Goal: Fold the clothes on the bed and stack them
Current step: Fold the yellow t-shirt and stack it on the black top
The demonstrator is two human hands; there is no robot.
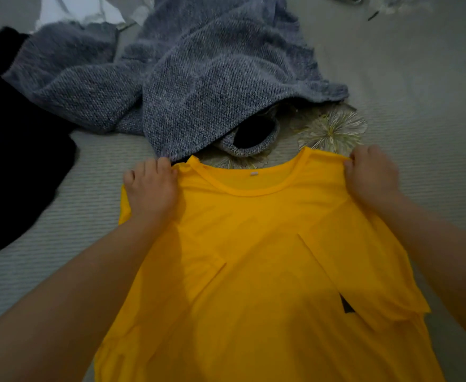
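A bright yellow T-shirt (253, 257) lies lengthwise in front of me on the bed, collar pointing away, both sleeves folded inward over the body. My left hand (151, 188) grips the shirt's left shoulder beside the collar. My right hand (369, 175) pinches the right shoulder in a closed fist. A grey knitted sweater (198, 86) lies crumpled just beyond the collar, one cuff opening toward me.
A black garment (19, 150) spreads over the bed's left side. White fabric (80, 9) lies at the far left behind the sweater. The bed sheet (419, 92) is pale grey-green with a flower print (333, 130) near the collar.
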